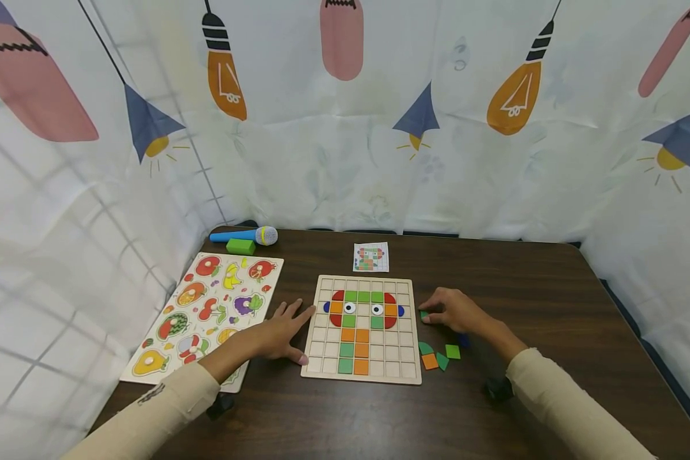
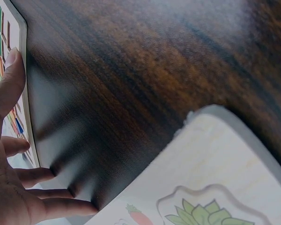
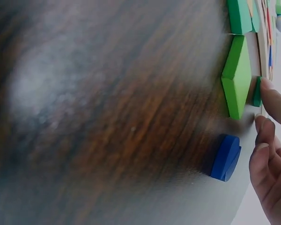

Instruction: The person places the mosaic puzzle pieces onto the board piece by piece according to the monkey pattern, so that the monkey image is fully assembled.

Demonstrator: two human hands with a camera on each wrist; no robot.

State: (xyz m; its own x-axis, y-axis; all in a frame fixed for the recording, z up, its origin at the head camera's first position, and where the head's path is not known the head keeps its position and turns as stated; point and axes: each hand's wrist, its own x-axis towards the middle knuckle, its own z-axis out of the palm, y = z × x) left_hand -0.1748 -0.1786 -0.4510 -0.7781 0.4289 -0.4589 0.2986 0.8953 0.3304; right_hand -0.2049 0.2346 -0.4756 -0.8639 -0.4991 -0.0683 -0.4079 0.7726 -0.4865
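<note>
A square wooden grid board [image 1: 391,351] holds coloured tiles, among them red corners, two eye tiles and an orange-and-green column. My left hand [image 1: 278,333], fingers spread, rests at its left edge; the thumb touches the lower left corner. Just off the board's right side, my right hand [image 1: 459,311] pinches a small dark green piece [image 3: 256,92] between thumb and fingers, which partly hide it. Below that hand lie a light green square [image 1: 452,351], an orange square [image 1: 430,361] and dark green rounded pieces [image 1: 442,361]. Blue pieces [image 3: 226,158] sit under the right wrist.
A fruit puzzle board [image 1: 175,300] lies left of the left forearm. Behind it are a green block [image 1: 240,246] and a blue toy microphone [image 1: 232,236]. A small printed pattern card [image 1: 370,257] lies beyond the grid board. Curtains [image 1: 345,172] hang around the table's back and sides.
</note>
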